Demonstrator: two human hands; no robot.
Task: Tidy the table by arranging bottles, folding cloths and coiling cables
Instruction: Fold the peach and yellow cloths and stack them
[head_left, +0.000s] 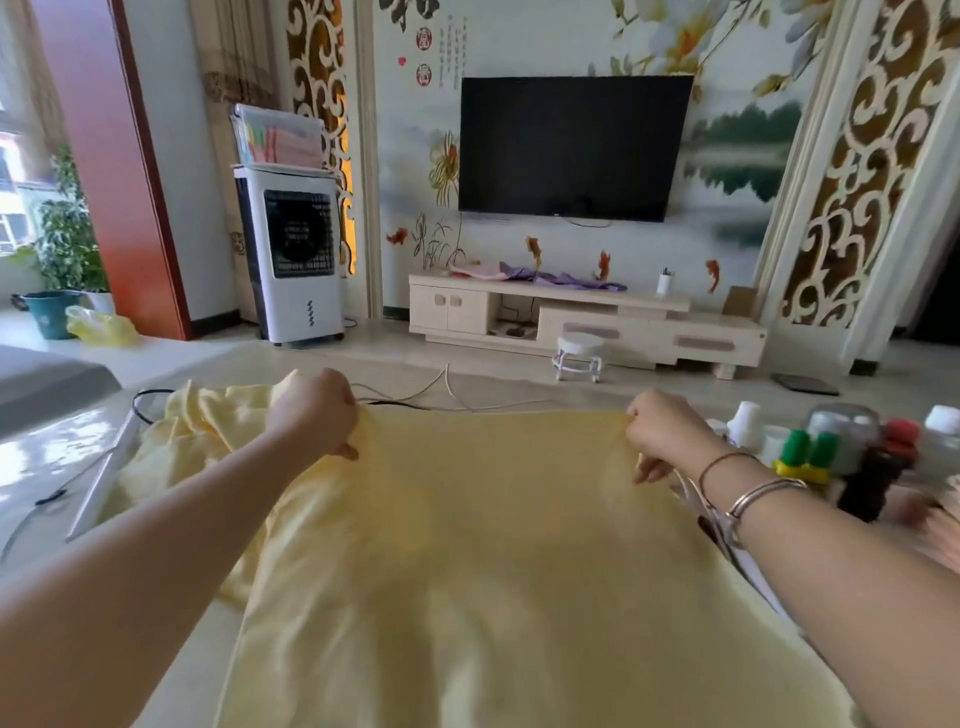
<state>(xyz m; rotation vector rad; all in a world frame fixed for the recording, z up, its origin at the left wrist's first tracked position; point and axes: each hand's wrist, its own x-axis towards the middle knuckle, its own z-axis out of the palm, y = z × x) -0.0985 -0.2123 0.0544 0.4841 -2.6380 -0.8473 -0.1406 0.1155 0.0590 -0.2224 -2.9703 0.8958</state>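
A pale yellow cloth (467, 545) is stretched out flat in front of me, over the glossy table (47, 467). My left hand (314, 413) grips its far left edge and my right hand (660, 434) pinches its far right edge, so the far hem runs taut between them. Part of the cloth is bunched in a heap (208, 426) to the left. Several bottles (852, 457) stand crowded at the right, some with green, red and white caps. A black cable (145, 400) and white cables (441, 395) lie beyond the cloth.
A white flat bar (104, 478) lies on the table at the left beside the cloth heap. A small white stool (577, 356), a TV cabinet (587, 325) and an air cooler (291, 254) stand on the floor behind the table.
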